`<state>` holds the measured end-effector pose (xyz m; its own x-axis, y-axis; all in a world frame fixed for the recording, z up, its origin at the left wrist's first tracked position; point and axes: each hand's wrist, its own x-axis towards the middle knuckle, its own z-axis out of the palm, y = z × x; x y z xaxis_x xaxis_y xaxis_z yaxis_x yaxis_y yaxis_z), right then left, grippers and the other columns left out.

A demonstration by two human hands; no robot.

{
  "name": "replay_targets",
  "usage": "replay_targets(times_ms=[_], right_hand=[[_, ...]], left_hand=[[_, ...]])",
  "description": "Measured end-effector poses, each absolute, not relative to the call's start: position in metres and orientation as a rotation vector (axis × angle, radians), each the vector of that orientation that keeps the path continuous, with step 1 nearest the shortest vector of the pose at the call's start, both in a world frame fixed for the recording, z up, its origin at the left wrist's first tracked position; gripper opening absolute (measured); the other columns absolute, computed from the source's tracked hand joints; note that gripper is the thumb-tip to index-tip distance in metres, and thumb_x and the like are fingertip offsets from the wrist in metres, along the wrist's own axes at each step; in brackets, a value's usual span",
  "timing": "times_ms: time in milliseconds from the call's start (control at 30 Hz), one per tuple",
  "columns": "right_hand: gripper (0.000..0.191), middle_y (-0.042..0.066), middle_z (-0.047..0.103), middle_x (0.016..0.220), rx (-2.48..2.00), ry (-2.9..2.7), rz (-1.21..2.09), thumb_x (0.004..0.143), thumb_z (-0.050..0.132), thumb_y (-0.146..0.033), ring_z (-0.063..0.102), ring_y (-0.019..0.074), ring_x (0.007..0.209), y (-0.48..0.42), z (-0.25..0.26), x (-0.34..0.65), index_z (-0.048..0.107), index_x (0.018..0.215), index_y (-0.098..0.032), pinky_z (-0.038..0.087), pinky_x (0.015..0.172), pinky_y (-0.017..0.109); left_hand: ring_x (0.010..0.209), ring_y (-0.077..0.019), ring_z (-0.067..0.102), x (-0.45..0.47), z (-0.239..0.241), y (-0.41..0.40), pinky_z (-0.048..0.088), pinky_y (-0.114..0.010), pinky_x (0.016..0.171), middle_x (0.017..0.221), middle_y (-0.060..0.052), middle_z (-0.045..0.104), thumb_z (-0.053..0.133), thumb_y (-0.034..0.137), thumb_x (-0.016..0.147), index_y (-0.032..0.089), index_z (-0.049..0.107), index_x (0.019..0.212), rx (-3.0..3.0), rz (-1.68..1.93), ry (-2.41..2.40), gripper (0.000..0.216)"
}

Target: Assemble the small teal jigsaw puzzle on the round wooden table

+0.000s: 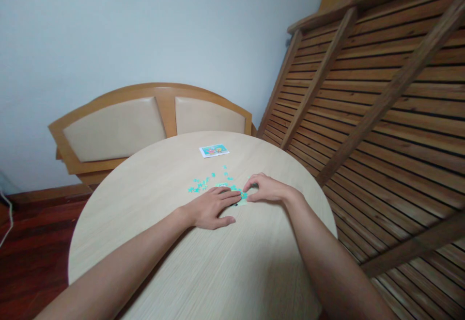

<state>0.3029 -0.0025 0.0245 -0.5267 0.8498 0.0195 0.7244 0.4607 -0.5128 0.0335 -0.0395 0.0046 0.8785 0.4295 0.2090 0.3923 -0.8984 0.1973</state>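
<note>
My left hand (212, 208) lies flat, fingers straight & together, pinning the joined teal puzzle patch (241, 198) mid bench (232, 271). My right hand (267, 189) curls its fingers tip-down at the patch's right edge, can't tell if pinching. Loose pieces (203, 183) sit just far-left: thin, light, slidey, so I'd nip edges w/ fingertips.

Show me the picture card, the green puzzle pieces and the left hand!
picture card (214, 151): head view, its middle.
green puzzle pieces (198, 185): head view, the loose cluster.
left hand (212, 207): head view, its back.
</note>
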Motion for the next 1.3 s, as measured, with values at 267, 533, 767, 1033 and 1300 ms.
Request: replay_targets(times_ms=[267, 533, 767, 1033, 1300], right_hand=[[0.029, 0.005, 0.071, 0.097, -1.401, -2.434, 0.621, 0.062, 0.080, -0.030, 0.059, 0.0285, 0.107, -0.004, 0.026, 0.298, 0.079, 0.090, -0.027, 0.045, 0.096, 0.036], [0.024, 0.005, 0.072, 0.087, -1.347, -2.350, 0.847, 0.068, 0.074, -0.027, 0.064, 0.0197, 0.083, -0.005, 0.026, 0.296, 0.074, 0.089, -0.018, 0.049, 0.076, 0.029], [0.030, 0.005, 0.072, 0.085, -1.128, -2.231, 1.079, 0.082, 0.065, -0.036, 0.063, 0.0150, 0.075, -0.002, 0.023, 0.294, 0.072, 0.100, -0.013, 0.047, 0.071, 0.026], [0.034, 0.005, 0.070, 0.078, -1.196, -2.021, 1.113, 0.075, 0.074, -0.043, 0.062, 0.0151, 0.071, 0.005, 0.014, 0.293, 0.068, 0.090, -0.012, 0.046, 0.067, 0.026], [0.038, 0.005, 0.071, 0.080, -1.089, -1.981, 1.197, 0.074, 0.076, -0.048, 0.063, 0.0158, 0.073, 0.001, 0.013, 0.277, 0.067, 0.088, -0.014, 0.046, 0.068, 0.027]], left_hand=[[0.132, -0.0355, 0.045, 0.047, 0.009, -0.047, 0.035, -0.051, 0.112, 0.146, -0.011, 0.052, 0.056, 0.054, 0.090, 0.020, 0.048, 0.142, 2.905, 0.393, 0.730, 0.062], [0.128, -0.0346, 0.047, 0.047, 0.010, -0.050, 0.036, -0.050, 0.112, 0.143, -0.012, 0.054, 0.054, 0.057, 0.091, 0.019, 0.049, 0.140, 2.917, 0.407, 0.748, 0.062], [0.131, -0.0320, 0.046, 0.045, 0.009, -0.047, 0.034, -0.049, 0.113, 0.143, -0.010, 0.055, 0.048, 0.055, 0.096, 0.021, 0.051, 0.140, 2.895, 0.419, 0.724, 0.055], [0.130, -0.0295, 0.048, 0.046, 0.008, -0.046, 0.035, -0.046, 0.112, 0.142, -0.011, 0.055, 0.047, 0.047, 0.098, 0.020, 0.053, 0.137, 2.902, 0.475, 0.706, 0.047], [0.099, -0.0243, 0.065, 0.047, 0.008, -0.036, 0.048, -0.035, 0.090, 0.104, -0.008, 0.072, 0.048, 0.029, 0.096, 0.019, 0.066, 0.107, 2.574, 0.765, 1.209, 0.023]])
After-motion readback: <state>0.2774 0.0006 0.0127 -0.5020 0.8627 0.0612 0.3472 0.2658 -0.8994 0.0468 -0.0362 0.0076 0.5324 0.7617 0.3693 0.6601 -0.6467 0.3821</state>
